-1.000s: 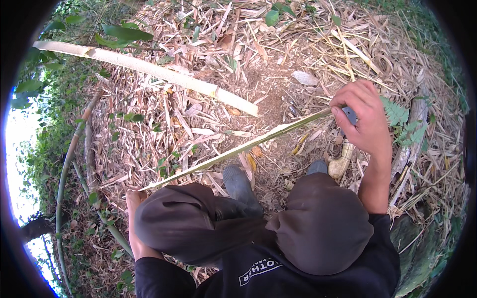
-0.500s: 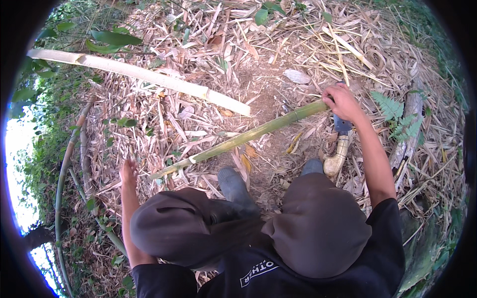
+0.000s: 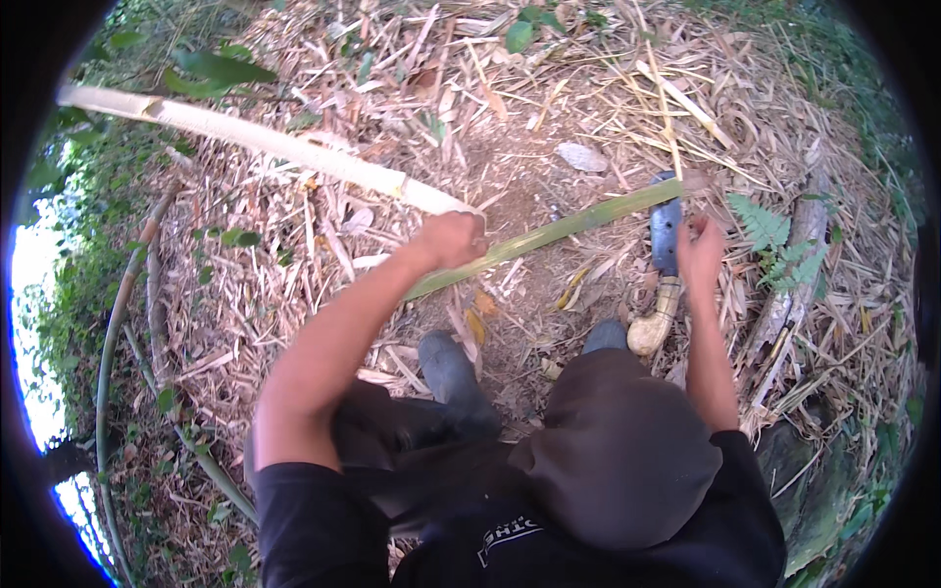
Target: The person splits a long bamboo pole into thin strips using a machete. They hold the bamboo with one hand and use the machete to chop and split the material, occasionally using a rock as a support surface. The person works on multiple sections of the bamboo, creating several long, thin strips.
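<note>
A long green bamboo strip [image 3: 559, 230] runs slantwise across the ground before me. My left hand [image 3: 453, 239] is closed on its near-left part, and my forearm covers where its left end would be. Just behind that fist ends a pale, wide split bamboo length [image 3: 284, 145]. My right hand [image 3: 700, 247] hangs beside the knife, fingers loosely curled and a little blurred, with nothing seen in them. The knife has a dark broad blade [image 3: 666, 235] and a pale knobbed handle [image 3: 651, 331]. The green strip's right end lies across the blade's top.
Dry bamboo leaves and shavings [image 3: 529, 118] cover the ground. My rubber boots [image 3: 453, 377] stand close to the strip. A fern [image 3: 769, 235] and a log [image 3: 802, 245] are at the right. Bent green stems [image 3: 110, 382] and leafy growth edge the left.
My left hand has swung from the far left to the middle and closed on the green strip. My right hand has let go of its right end and dropped toward the knife.
</note>
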Demonstrator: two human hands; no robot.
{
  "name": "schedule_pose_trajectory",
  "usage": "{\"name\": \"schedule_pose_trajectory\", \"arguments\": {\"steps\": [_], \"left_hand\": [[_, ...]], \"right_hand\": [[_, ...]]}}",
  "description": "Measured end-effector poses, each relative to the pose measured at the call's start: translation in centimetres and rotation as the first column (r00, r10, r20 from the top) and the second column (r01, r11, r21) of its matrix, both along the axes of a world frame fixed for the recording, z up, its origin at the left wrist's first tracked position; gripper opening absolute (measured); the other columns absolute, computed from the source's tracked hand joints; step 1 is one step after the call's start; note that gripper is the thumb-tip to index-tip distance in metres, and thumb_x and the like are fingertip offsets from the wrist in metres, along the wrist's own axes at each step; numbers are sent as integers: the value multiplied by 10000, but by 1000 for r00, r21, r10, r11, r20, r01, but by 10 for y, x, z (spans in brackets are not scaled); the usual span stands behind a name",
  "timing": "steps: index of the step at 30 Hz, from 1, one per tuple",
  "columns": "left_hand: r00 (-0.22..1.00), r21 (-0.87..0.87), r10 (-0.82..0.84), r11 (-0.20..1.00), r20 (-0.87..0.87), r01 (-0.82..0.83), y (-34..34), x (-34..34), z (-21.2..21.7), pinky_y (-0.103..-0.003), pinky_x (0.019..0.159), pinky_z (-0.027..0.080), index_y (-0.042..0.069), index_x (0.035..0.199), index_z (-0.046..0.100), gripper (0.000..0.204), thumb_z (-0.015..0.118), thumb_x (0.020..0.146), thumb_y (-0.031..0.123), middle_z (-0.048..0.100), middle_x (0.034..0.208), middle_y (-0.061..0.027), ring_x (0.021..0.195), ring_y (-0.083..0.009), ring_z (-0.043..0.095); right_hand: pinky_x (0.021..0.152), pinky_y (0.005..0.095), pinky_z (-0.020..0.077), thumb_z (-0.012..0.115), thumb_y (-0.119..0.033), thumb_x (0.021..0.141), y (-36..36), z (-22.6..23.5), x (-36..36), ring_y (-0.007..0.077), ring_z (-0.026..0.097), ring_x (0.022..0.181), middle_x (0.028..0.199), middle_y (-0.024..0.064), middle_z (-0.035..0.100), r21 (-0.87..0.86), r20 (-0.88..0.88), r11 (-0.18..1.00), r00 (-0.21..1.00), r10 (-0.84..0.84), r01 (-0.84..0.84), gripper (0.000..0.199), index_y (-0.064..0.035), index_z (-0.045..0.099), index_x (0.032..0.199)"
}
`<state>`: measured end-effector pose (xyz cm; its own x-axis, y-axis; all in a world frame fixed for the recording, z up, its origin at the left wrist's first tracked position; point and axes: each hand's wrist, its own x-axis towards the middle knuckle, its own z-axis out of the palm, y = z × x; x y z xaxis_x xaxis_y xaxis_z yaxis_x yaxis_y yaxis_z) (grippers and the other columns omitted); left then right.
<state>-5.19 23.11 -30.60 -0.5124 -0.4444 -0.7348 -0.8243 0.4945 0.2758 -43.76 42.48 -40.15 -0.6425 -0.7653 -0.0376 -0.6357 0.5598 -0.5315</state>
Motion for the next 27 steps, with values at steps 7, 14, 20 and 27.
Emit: {"name": "schedule_pose_trajectory", "arguments": {"steps": [7,14,20,27], "left_hand": [[990,-237,132,961,-58,-142,67,-17,-106,-502,1043,442,89,1310,568,517,634,891,384,514,1365,-183,1284,-378,479],[979,-408,-44,912,-199,-42,65,-34,-100,-521,1013,435,86,1167,635,389,704,856,311,552,1247,-157,1224,-375,479],[973,-338,159,918,-169,-208,91,-43,-97,-550,767,494,114,1139,579,278,603,970,333,680,932,-239,880,-468,641],[794,-292,70,907,-604,-303,23,-93,-6,-371,491,446,38,1124,530,270,464,1056,291,618,631,-83,548,-213,623]], "right_hand": [[818,507,510,774,-406,784,111,3,69,426,655,948,1034,263,658,304,192,945,964,-185,121,640,1,520,1206],[758,409,567,778,-292,717,111,-32,34,308,721,821,924,203,720,382,487,907,796,-360,176,672,46,557,1254],[796,403,576,757,-282,698,134,32,-4,345,710,846,904,244,706,234,403,966,894,-197,107,641,53,592,1219],[894,450,512,703,-316,728,185,134,2,402,672,915,1011,284,676,301,448,821,688,-571,486,645,41,590,1253]]}}
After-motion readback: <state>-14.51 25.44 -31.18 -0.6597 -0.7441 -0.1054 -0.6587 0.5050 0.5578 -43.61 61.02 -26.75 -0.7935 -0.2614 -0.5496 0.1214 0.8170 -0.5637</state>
